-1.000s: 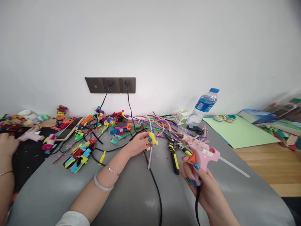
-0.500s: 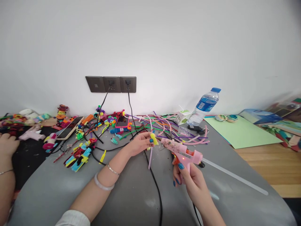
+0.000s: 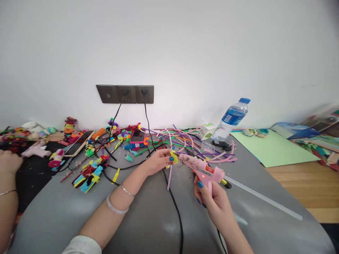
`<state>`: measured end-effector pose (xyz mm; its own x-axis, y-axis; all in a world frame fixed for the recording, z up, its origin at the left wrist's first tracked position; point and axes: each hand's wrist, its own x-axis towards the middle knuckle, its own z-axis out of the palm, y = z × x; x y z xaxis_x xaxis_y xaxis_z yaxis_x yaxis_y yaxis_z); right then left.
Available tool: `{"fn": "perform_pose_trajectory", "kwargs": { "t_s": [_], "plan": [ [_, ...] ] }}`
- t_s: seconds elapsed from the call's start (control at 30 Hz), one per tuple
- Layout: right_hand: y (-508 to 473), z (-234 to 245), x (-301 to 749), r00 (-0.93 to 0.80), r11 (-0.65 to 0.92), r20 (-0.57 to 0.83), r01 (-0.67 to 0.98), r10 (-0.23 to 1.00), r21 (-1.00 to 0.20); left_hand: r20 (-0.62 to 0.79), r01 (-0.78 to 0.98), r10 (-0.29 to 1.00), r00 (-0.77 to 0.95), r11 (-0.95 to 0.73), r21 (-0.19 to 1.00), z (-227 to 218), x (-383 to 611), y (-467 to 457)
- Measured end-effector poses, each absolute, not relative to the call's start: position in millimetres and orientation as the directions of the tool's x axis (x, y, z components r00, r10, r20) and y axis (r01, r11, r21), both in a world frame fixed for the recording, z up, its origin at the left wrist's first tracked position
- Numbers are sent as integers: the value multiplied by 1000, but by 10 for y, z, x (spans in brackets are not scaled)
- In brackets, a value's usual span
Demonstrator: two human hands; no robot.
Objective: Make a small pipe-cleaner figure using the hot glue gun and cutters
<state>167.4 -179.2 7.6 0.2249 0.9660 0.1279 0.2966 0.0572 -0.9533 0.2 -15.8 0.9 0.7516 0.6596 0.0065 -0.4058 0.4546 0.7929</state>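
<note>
Between the thumb and fingers of my left hand (image 3: pixel 159 161) is a small yellow fuzzy piece (image 3: pixel 174 157), which looks like bent pipe cleaner. My right hand (image 3: pixel 213 197) is wrapped round the handle of a pink hot glue gun (image 3: pixel 198 165), its small light glowing orange. The gun's nozzle points left and is at the yellow piece, seemingly touching it. A long translucent glue stick (image 3: pixel 265 198) sticks out of the gun's back end. Loose pipe cleaners (image 3: pixel 182 139) in pink, purple and green lie behind both hands.
A water bottle (image 3: pixel 231 120) leans by a small carton (image 3: pixel 207 131) and a car key (image 3: pixel 221 145). Green paper (image 3: pixel 275 148) lies right. Pipe-cleaner figures (image 3: pixel 88 173) and a phone (image 3: pixel 79 143) are left. A black cable (image 3: pixel 176 208) crosses the table. Another person's arm (image 3: pixel 7 197) rests far left.
My right hand has brought the glue gun slightly left and up, so its nozzle has come to the yellow piece. My left hand has stayed almost in place, with the piece turned a little.
</note>
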Motion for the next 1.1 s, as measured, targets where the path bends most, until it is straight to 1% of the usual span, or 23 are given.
{"fn": "perform_pose_trajectory", "kwargs": {
  "t_s": [0.37, 0.57, 0.73, 0.93, 1.1],
  "plan": [
    [-1823, 17, 1734, 219, 66, 144, 327, 965, -943, -7, -433, 721, 693, 424, 796, 104, 0, -184],
    [-1835, 52, 1728, 219, 57, 138, 339, 966, -939, 12, -440, 735, 678, 393, 807, 96, -2, -161],
    [-1844, 51, 1731, 228, 44, 132, 354, 965, -934, -7, -452, 758, 652, 395, 800, 82, -6, -149],
    [-1867, 41, 1746, 258, 30, 124, 342, 958, -939, -17, -469, 774, 633, 401, 787, 65, -10, -136],
    [-1887, 82, 1775, 249, 43, 117, 286, 961, -957, -1, -473, 770, 638, 393, 789, 67, -12, -132]
  ]
}}
